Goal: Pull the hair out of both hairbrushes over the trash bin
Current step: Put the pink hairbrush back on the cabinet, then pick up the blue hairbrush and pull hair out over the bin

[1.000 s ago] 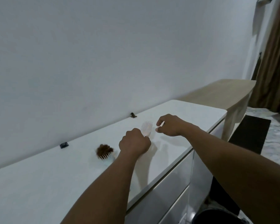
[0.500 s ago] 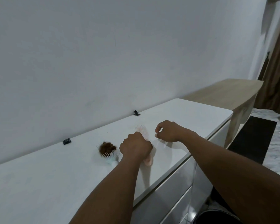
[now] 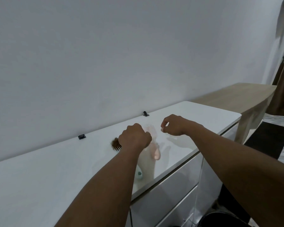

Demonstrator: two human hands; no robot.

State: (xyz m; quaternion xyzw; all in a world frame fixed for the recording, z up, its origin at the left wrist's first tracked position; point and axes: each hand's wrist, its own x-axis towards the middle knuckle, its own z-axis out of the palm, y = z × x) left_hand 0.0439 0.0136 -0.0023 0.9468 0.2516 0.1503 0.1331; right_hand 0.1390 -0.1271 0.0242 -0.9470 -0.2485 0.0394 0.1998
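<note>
A pale pink hairbrush (image 3: 152,138) lies low on the white counter (image 3: 39,177), bristles up and handle end toward me. My left hand (image 3: 134,138) is fisted around its neck. A second hairbrush, its head packed with brown hair (image 3: 115,143), lies just left of that hand. My left forearm hides most of it, and only its teal handle end (image 3: 139,173) shows. My right hand (image 3: 174,126) hovers just right of the pink bristles with thumb and forefinger pinched together; I see nothing clearly held. The rim of the black trash bin (image 3: 220,218) shows on the floor at the bottom right.
The counter backs onto a grey wall, with two small black clips (image 3: 81,136) (image 3: 145,113) along the joint. White drawer fronts (image 3: 170,194) sit below the front edge. A wooden side table (image 3: 236,95) and a dark floor mat (image 3: 269,138) lie to the right.
My left hand has brought the pink brush down from upright to lie on the counter. My right hand has stayed close beside its bristles, still pinched.
</note>
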